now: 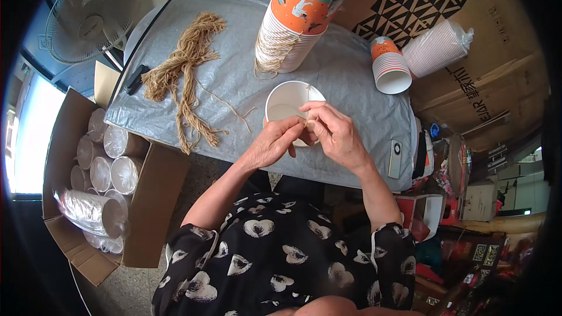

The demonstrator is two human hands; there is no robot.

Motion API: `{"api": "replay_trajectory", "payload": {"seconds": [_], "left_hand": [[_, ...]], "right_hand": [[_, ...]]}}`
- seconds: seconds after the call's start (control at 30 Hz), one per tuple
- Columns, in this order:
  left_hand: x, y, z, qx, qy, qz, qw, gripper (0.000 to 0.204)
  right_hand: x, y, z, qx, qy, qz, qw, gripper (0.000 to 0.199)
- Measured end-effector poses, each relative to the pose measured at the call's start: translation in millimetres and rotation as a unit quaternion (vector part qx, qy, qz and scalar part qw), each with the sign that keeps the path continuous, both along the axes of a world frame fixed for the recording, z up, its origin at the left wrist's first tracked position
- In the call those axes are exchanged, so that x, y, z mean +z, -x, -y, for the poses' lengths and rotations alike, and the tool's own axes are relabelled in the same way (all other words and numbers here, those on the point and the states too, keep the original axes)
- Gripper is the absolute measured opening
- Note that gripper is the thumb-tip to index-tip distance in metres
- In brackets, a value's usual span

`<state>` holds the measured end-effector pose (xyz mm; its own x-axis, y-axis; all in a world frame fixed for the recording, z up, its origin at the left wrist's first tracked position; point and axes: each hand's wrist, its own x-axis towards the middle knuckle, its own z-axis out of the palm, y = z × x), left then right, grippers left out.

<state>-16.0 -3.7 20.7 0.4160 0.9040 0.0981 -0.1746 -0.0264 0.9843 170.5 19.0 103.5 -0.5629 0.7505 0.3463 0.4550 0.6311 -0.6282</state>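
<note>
A white-lined paper bucket (pixel 280 96) stands at the table's near edge, its open mouth facing me. A short piece of tan twine (pixel 308 87) shows at its far rim. Over the mouth, my left hand (pixel 278 141) and my right hand (pixel 335 134) meet with fingertips pinched together on thin twine; the fingers hide most of it. Beyond the bucket rises a tall upside-down stack of paper buckets (pixel 301 14), the top one orange and green, with twine loops hanging down its side. To the left lies a knotted bundle of tan twine strands (pixel 184 64).
The table has a grey plastic cover (pixel 234 41). A black object (pixel 136 79) lies left, a phone (pixel 396 158) right. Nested buckets (pixel 391 70) and a wrapped stack (pixel 436 47) sit far right. A carton (pixel 158 205) of wrapped buckets and a fan (pixel 91 17) stand left.
</note>
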Motion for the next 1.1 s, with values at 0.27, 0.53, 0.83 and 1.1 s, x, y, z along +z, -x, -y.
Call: {"api": "replay_trajectory", "payload": {"seconds": [0.27,0.53,0.83,1.1], "left_hand": [[-5.2,7.7,-1.8,-0.025,0.015,0.030,0.999,0.038],[-10.8,5.1,-12.3,-0.054,0.067,0.039,0.996,0.035],[-23.0,-6.3,-15.5,-0.005,0.067,0.031,0.997,0.028],[-24.3,-5.3,-12.1,0.011,0.093,0.076,0.993,0.020]], "right_hand": [[-7.4,-11.6,-9.3,0.011,0.104,0.044,0.994,0.007],[-29.9,-26.9,-22.6,-0.001,0.157,-0.004,0.988,0.012],[-44.4,-32.4,-28.8,0.003,0.281,-0.153,0.947,0.011],[-46.0,-25.1,-27.1,-0.007,0.275,-0.157,0.949,0.008]]}}
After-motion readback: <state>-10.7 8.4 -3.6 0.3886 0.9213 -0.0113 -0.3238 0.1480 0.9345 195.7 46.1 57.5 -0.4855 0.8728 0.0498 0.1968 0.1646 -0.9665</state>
